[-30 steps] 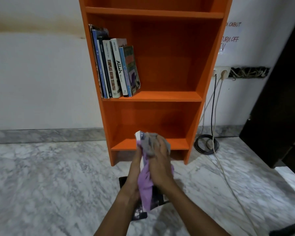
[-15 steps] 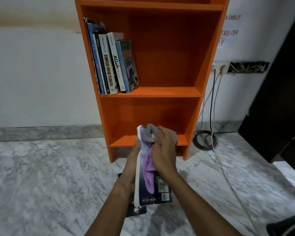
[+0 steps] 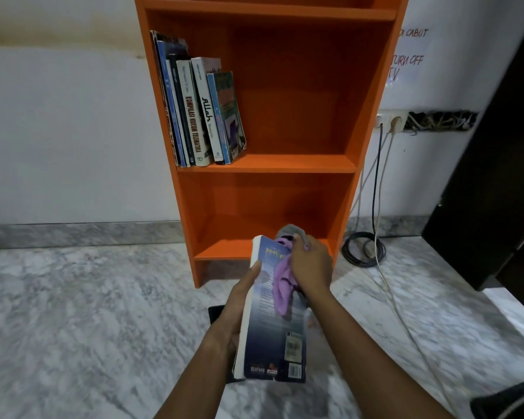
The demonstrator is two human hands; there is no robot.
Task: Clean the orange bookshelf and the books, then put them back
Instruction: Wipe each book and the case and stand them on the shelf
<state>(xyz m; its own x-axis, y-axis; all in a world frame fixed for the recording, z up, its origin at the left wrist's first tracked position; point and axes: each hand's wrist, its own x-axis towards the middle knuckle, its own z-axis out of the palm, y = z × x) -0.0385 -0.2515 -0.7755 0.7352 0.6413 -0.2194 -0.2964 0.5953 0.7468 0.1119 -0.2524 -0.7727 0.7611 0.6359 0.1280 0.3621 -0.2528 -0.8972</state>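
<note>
Book point(image 3: 274, 325) cover glossy paper; cloth point(image 3: 282, 285) soft purple fabric; bookshelf point(image 3: 288, 164) smooth matt orange; floor point(image 3: 88, 313) polished marble.

Bookshelf point(image 3: 372, 86) top cut off; dark item point(image 3: 217, 316) under book point(image 3: 273, 322) hidden.

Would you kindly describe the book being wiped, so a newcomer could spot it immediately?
Start at the orange bookshelf against the white wall, then look down to the marble floor in front of it. There the left hand holds up a thick dark-blue paperback while the right hand presses a purple cloth against its cover. Unlike the shelved books, it shows barcodes.
</note>
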